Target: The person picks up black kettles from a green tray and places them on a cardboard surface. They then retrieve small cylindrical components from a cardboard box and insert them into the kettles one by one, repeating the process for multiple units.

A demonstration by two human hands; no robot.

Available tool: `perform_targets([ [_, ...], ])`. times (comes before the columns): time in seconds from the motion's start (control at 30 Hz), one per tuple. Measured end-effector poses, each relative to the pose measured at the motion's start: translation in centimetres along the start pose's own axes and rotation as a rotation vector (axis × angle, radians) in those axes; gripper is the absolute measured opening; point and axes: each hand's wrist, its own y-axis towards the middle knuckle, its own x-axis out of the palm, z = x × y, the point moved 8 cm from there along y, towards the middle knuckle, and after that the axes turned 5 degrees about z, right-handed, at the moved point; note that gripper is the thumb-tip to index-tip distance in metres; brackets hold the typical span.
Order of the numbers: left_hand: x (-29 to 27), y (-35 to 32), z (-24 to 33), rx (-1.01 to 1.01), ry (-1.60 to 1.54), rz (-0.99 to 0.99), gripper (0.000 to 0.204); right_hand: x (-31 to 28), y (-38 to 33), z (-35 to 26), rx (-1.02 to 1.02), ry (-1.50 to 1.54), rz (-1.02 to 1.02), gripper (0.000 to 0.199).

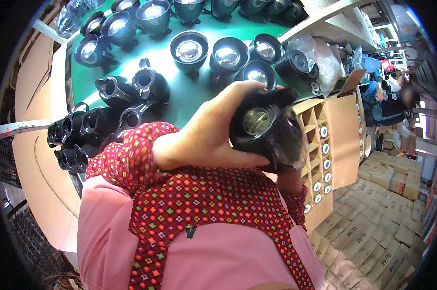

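My left hand [213,128] is wrapped round a black jug [288,137], thumb below and fingers above. The jug is tilted, and its round opening, with something glassy and yellowish inside, faces up toward me. Part of my right hand [291,182] shows under the jug's far side; the jug hides its fingers. To the left of my left forearm, several black jugs with spouts [151,83] stand and lie close together at the green table's edge. Beyond the held jug are black cup-shaped shells [229,55] with shiny silver insides.
The green tabletop [180,104] stretches ahead, with more silver-lined shells at its far side. Black discs [292,63] are stacked beside clear plastic bags [327,65]. At right stands an open divided carton [342,140] holding white-ringed pieces. Flat brown cartons [373,232] cover the lower right floor.
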Motion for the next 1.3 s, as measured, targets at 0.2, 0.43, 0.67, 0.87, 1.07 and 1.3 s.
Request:
perform_targets([
  [0.2,-1.0,-3.6,-11.5,-0.289,-0.652,0.219,0.077,-3.7,-2.2,-5.4,-0.075,0.078,0.274,0.06],
  [0.43,1.9,-8.5,-21.3,-0.757,-0.865,0.047,0.065,3.8,-0.9,-9.9,-0.725,-0.811,-0.029,0.023],
  [0.67,-0.3,-12.8,-24.2,-1.063,-0.374,0.337,0.08,7.4,1.3,0.8,-0.767,-0.832,-0.174,0.024],
  [0.87,-2.4,-11.7,-22.6,-1.033,-0.366,0.564,0.065,11.3,4.4,7.3,-0.786,-0.859,-0.184,0.011],
  [1.07,-6.1,-9.7,-22.7,-0.341,0.804,0.049,0.038,13.7,6.0,8.8,-0.772,-0.787,-0.179,0.019],
  [1.3,-12.0,-9.1,-22.1,-0.379,0.573,0.275,0.04,2.5,4.0,2.0,-0.68,-0.812,0.209,0.036],
])
